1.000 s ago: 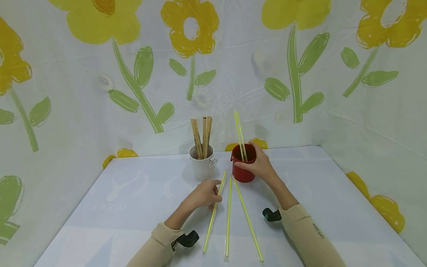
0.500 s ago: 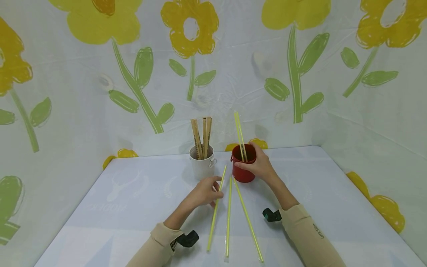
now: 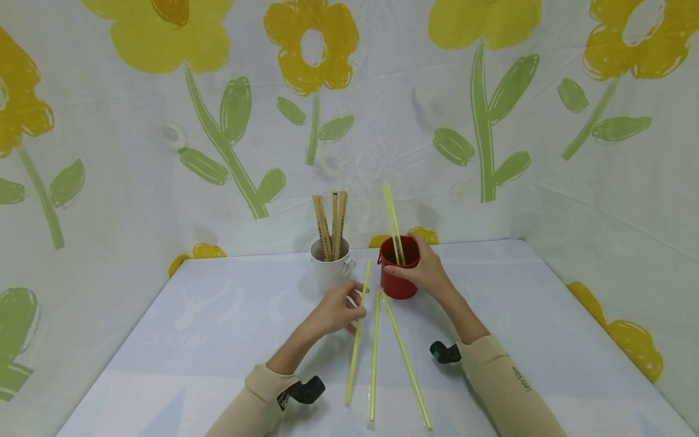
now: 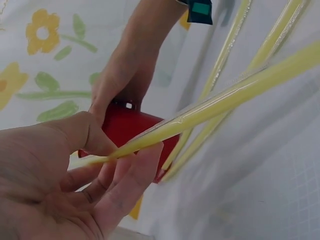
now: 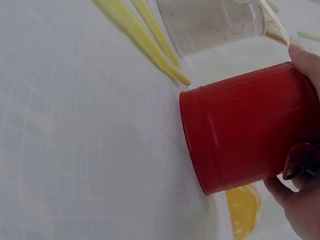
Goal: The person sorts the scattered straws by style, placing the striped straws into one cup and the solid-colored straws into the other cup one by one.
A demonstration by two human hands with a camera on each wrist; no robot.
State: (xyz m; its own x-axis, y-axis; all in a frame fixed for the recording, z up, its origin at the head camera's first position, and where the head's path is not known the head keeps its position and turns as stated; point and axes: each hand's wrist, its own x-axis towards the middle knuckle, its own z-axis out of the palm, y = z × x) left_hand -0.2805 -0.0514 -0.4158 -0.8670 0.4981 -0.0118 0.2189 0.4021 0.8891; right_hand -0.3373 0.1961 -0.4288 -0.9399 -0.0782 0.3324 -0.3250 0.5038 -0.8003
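Left hand point(image 3: 335, 309) pinches one long yellow plastic-wrapped stick point(image 3: 353, 370), just slid forward toward the round red metal bucket point(image 3: 397, 287), still outside it; right hand point(image 3: 426, 269) grips bucket.

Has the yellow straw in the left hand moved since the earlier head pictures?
Yes, forward, away from the person: in the head view the straw in the left hand has slid up the picture against the white bucket.
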